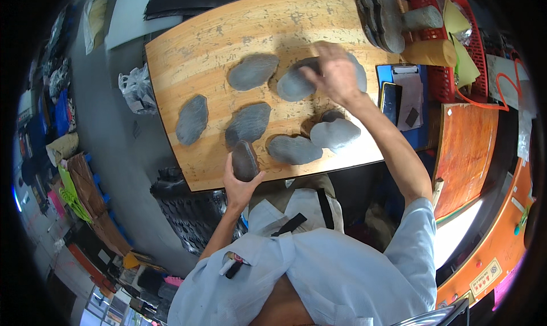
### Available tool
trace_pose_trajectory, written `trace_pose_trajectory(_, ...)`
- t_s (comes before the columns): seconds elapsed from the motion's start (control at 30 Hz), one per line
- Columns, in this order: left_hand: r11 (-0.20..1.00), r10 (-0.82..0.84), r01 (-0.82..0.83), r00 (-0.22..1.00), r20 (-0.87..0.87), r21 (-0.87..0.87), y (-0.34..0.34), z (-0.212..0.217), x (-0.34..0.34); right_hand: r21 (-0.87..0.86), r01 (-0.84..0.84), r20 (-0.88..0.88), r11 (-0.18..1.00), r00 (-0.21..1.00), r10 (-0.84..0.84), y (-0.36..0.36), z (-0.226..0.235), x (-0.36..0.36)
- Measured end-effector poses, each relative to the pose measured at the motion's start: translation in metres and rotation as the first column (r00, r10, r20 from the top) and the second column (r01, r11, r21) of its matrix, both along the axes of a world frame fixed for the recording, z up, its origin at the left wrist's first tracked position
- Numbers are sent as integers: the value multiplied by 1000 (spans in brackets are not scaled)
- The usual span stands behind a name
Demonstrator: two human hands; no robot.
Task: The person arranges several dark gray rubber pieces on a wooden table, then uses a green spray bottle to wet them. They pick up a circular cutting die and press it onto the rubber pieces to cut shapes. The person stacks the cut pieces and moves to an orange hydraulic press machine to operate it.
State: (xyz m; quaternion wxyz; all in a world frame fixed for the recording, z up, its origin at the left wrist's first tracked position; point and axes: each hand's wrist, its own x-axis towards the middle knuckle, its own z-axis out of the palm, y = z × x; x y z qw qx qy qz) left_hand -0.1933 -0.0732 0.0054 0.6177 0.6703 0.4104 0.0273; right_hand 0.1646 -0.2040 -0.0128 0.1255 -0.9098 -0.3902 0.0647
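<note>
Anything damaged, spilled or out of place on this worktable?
The wooden tabletop looks worn: dark, patchy marks break up its surface, clearly so across the far half. The grey pieces lie at differing angles, but none looks plainly damaged, and I see no spill.

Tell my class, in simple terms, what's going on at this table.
A person is handling flat, rounded grey pieces at a wooden table. The left hand has a dark grey piece in its grip at the near edge. The right hand is over another grey piece; whether it holds it is unclear. More pieces lie spread around, and a stack of similar ones sits at the far right corner.
</note>
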Motion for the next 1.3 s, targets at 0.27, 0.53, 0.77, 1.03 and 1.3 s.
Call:
trace_pose_trajectory(0.27, 994, 28, -21, 997, -68, 105, 3, 3, -18, -234, -580, -113, 780, 813, 571, 141, -34, -30)
trace_pose_trajectory(0.53, 991, 96, -86, 991, -92, 104, 6, -5, -45, 56, 303, -877, 951, 470, -98, 111, 10, -6)
trace_pose_trajectory(0.77, 998, 43, -43, 999, 19, 34, 14, 0, -30, -112, 936, -787, 335, -289, 545, 86, 39, -31)
trace_pose_trajectory(1.03, 999, 6, -6, 1000, 10, -49, 12, 1, -12, -197, 946, -721, 256, -317, 616, 55, 49, -42)
trace_pose_trajectory(1.3, 999, -19, 20, 999, 33, -50, 6, 8, -1, -225, 945, -704, 236, -325, 631, 40, 47, -36)
